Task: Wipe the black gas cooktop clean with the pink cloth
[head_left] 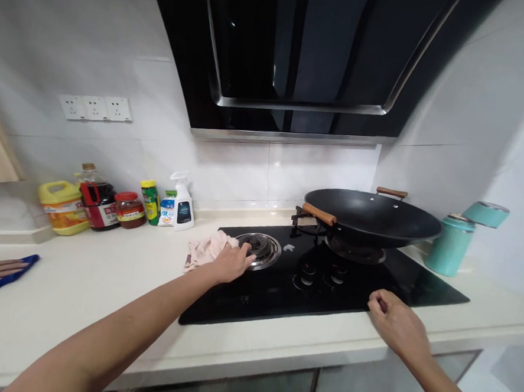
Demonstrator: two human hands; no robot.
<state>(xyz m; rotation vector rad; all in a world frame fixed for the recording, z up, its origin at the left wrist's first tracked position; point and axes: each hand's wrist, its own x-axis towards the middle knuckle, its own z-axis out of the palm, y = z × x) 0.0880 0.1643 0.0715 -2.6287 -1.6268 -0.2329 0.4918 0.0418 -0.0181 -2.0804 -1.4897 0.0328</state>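
My left hand [233, 262] rests at the left edge of the black glass gas stove [255, 308], pressing on a crumpled pale pink cloth [208, 249]. Its fingertips reach over the rim of the left burner [261, 250]. At the stove's front right edge, my right hand [396, 322] is curled into a loose fist; whether something small lies inside it I cannot make out. Between the burners, a small whitish smear or scrap [289, 247] shows on the glass. A large black wok [371, 217] with wooden handles sits over the right burner.
Along the back wall stand a yellow jug [66, 207], a dark sauce bottle [102, 207], a red-lidded jar [129, 210], a green canister [150, 202] and a white spray bottle [182, 206]. A teal flask [452, 246] is at right. Overhead hangs a black range hood [297, 56].
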